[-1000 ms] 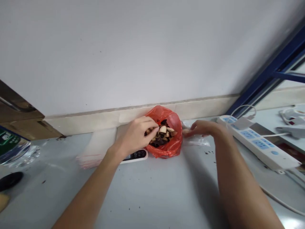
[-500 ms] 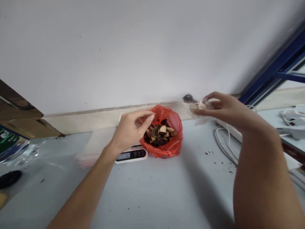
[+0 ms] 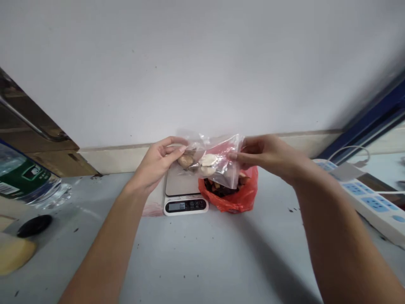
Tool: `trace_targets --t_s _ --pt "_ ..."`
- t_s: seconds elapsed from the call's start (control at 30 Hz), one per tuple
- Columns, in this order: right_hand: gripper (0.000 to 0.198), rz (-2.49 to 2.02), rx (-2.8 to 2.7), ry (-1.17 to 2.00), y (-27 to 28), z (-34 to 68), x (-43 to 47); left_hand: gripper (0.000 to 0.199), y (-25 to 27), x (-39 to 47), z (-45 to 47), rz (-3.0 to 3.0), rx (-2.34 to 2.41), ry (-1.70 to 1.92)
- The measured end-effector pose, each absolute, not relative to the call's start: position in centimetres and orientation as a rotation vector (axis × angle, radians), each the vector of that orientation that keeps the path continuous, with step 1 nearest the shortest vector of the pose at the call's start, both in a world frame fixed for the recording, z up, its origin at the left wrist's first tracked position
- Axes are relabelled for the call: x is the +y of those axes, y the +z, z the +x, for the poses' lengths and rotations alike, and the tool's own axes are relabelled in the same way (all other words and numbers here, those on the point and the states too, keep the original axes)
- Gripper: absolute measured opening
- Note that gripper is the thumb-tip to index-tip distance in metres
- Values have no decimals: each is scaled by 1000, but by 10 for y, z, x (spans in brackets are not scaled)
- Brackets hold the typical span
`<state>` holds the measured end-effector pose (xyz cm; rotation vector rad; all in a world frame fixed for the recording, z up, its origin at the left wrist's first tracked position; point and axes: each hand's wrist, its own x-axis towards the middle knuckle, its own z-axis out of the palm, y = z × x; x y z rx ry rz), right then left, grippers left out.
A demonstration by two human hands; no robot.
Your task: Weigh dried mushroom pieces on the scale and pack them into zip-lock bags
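Note:
A clear plastic zip bag (image 3: pixel 223 166) with several pale and brown dried slices in it is stretched sideways between my two hands. My left hand (image 3: pixel 160 160) pinches its left end, beside a brown piece. At the right end, my right hand (image 3: pixel 262 154) grips the bag near its zip edge. Below the bag stands a white kitchen scale (image 3: pixel 182 188), its display reading 0.0. Against the scale's right side sits an open red plastic bag (image 3: pixel 234 202) holding dark and tan dried pieces, partly hidden behind the clear bag.
Flat plastic bags with red edges (image 3: pixel 152 207) lie left of the scale. Further left are a large water bottle (image 3: pixel 28 177), a black lid (image 3: pixel 34 226) and a yellowish object (image 3: pixel 15 255). A white power strip (image 3: pixel 370 202) lies at right. The wall (image 3: pixel 202 76) rises behind.
My right hand has brought the clear bag leftward, over the red bag and scale. My left hand has taken hold of its other end. The view has shifted slightly.

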<state>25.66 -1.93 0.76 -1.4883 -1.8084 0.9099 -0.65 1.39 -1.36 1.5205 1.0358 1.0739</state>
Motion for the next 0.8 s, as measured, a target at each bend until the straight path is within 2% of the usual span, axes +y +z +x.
trace_targets --t_s 0.13,0.2,0.27,0.33,0.47,0.63,0.8 --pt "47 -1287 -1760 1256 2 248 -14 33 -22 22 -20 1538 1261 1123" --pt "46 -1271 -1720 1325 -2 237 -11 34 -23 21 -20 1656 1433 1256" --pt "46 -1240 -1720 1338 -6 225 -9 26 -20 17 -16 1841 1496 1319" --pt "46 -1191 -1745 1321 -10 214 -8 17 -15 11 -11 2008 1369 1149" --pt "44 -1093 -1751 1328 -16 203 -6 24 -7 0 -4 2028 1061 691" --pt "42 -1065 -1739 1343 -20 198 -7 20 -6 -1 -5 1934 1017 603" --pt "36 -1197 -1791 1313 -16 200 -10 12 -1 0 -11 1877 1220 654"
